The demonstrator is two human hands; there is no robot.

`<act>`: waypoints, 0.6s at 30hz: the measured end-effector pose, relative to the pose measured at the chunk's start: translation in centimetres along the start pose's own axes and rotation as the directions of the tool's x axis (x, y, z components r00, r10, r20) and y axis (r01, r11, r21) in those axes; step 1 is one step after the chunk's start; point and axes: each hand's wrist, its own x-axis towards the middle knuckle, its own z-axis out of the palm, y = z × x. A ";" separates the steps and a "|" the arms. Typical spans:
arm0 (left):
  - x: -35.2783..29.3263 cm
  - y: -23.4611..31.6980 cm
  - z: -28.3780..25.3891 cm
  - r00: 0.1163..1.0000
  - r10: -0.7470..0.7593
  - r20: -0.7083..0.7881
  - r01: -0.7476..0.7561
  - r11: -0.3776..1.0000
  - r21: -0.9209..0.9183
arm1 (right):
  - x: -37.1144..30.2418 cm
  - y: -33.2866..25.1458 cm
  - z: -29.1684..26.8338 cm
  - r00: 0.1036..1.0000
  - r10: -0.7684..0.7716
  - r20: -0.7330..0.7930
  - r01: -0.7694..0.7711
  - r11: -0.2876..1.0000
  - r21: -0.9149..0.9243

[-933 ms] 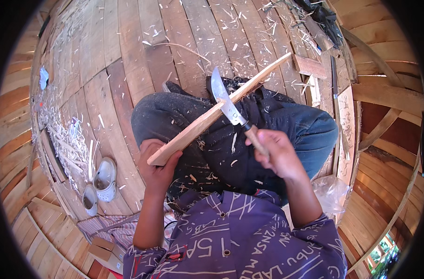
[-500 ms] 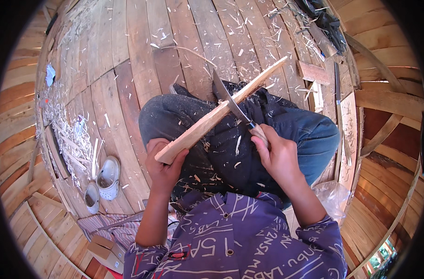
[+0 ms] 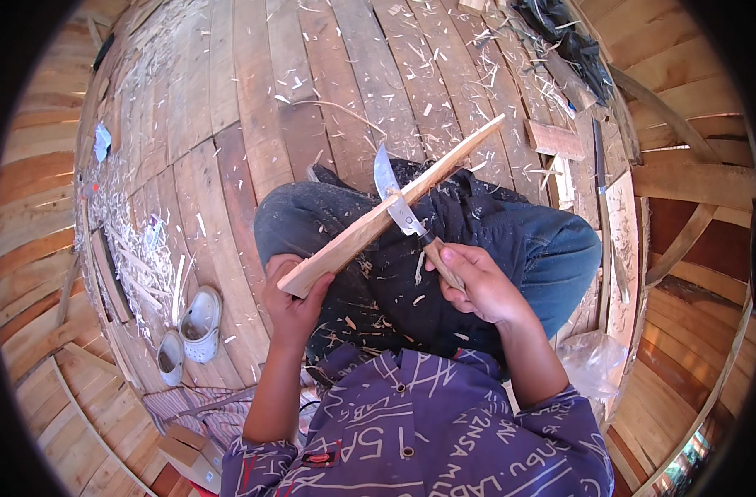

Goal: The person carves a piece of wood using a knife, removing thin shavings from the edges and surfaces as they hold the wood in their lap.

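Our curved knife (image 3: 406, 214) has rolled face-up beyond our right fingers (image 3: 470, 259) (gripping its handle (image 3: 433, 246)); left fingers (image 3: 317, 291) clasp the wooden strip (image 3: 357, 237).

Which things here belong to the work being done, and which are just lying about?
In the work:
wooden-handled knife, in the right hand
long wooden strip, in the left hand

Lying about:
pale clogs
cardboard box
clear plastic bag
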 end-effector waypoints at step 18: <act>0.5 0.2 -0.4 1.000 0.000 -0.009 0.000 0.999 -0.045 | -0.6 -0.5 -1.6 0.703 -0.573 -0.421 0.397 0.808 -0.436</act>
